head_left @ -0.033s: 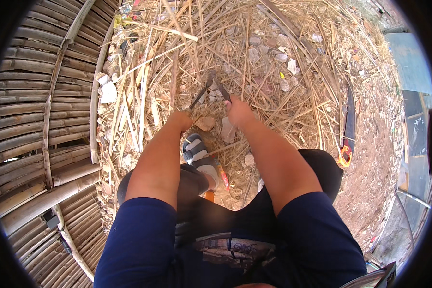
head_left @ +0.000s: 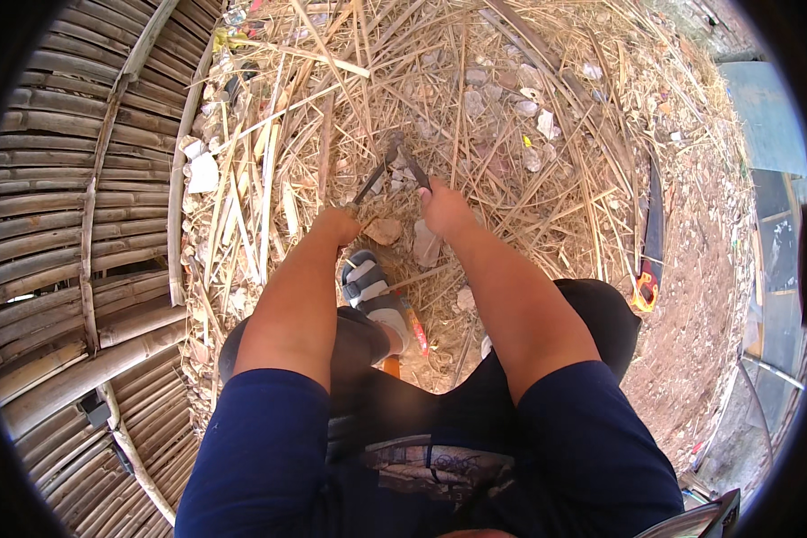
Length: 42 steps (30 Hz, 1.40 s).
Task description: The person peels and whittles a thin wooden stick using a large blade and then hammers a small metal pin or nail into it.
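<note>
"What's on your left?"

"A wall of bamboo slats point(head_left: 81, 197). Then comes my left hand point(head_left: 336, 226), closed around the near end of a slim dark tool point(head_left: 371, 182), which slants away from me, far and to the right."

"And between your hands?"

"A pale stone point(head_left: 384, 231) on the straw-strewn ground, on the near side of the tools, with my grey-strapped sandal point(head_left: 364, 278) nearer still. The tools' far ends come together just beyond my hands; I can't tell whether they touch."

"Your right hand?"

"My right hand point(head_left: 446, 209) is wrapped around the near end of a second dark tool point(head_left: 415, 169), which leans far and to the left."

"Further right?"

"A handsaw point(head_left: 653, 224) lies well apart from both hands, its orange handle on the near side and its dark blade pointing far. Beyond that, at the far right, is a blue-grey sheet point(head_left: 762, 117)."
</note>
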{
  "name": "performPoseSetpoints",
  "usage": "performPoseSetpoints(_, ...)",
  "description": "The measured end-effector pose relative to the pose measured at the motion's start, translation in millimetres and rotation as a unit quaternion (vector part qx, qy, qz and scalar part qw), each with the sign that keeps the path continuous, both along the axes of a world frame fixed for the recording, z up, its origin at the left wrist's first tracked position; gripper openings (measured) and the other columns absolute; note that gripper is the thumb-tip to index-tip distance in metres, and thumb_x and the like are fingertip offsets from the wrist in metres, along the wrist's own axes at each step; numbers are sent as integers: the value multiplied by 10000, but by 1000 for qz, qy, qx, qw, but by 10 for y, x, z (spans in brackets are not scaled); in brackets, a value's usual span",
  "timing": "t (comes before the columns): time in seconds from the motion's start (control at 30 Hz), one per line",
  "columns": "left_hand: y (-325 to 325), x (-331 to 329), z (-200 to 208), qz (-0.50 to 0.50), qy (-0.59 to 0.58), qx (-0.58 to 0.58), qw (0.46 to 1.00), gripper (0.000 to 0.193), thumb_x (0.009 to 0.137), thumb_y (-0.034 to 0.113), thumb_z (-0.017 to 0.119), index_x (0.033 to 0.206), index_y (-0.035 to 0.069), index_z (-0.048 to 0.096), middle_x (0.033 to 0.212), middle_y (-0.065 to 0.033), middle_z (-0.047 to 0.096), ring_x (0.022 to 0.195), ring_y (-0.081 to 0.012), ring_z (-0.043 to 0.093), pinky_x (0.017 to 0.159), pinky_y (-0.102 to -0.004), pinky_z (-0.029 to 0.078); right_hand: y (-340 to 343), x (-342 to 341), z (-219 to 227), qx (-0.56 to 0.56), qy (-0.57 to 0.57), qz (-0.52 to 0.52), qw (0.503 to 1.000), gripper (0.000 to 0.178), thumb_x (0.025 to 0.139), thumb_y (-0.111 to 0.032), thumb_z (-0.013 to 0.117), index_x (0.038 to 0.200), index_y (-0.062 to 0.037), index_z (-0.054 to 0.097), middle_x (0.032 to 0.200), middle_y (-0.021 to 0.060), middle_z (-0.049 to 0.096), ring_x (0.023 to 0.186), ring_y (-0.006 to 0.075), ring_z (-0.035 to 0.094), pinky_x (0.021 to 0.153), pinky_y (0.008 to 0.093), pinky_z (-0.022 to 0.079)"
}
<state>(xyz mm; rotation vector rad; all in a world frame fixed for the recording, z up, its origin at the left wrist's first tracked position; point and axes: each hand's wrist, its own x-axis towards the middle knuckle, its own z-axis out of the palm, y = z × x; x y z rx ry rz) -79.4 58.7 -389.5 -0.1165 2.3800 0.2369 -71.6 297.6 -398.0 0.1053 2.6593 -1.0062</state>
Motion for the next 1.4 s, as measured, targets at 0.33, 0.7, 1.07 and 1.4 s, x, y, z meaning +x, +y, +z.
performPoseSetpoints(0.33,-110,37,-220,107,-42,18,993,345,839,261,561,938,-23,731,893,-231,721,814,-346,726,743,-412,585,-64,-138,442,-65,35,-77,994,400,1029,-315,450,1329,-51,474,927,300,670,919,473,653,822,549,507)
performPoseSetpoints(0.7,-78,38,-192,84,-62,74,992,379,855,307,662,741,-50,722,713,-181,706,649,-286,717,635,-415,584,152,-268,173,-54,92,-174,979,482,1009,-314,492,1383,-10,468,1095,306,658,1073,460,627,954,527,461)
performPoseSetpoints(1.07,340,177,0,259,-327,325,848,284,965,239,661,1097,-2,588,929,-97,638,885,-250,683,794,-422,572,-187,107,86,-153,-315,-43,936,770,954,-662,445,1199,49,610,1138,274,643,954,418,665,799,515,532)
performPoseSetpoints(1.4,499,239,84,216,-320,414,824,313,912,168,722,1182,54,613,1059,-85,685,950,-231,681,839,-404,590,-286,237,121,-232,-328,-23,916,552,964,-439,612,1203,57,568,999,208,666,761,295,671,621,435,564)
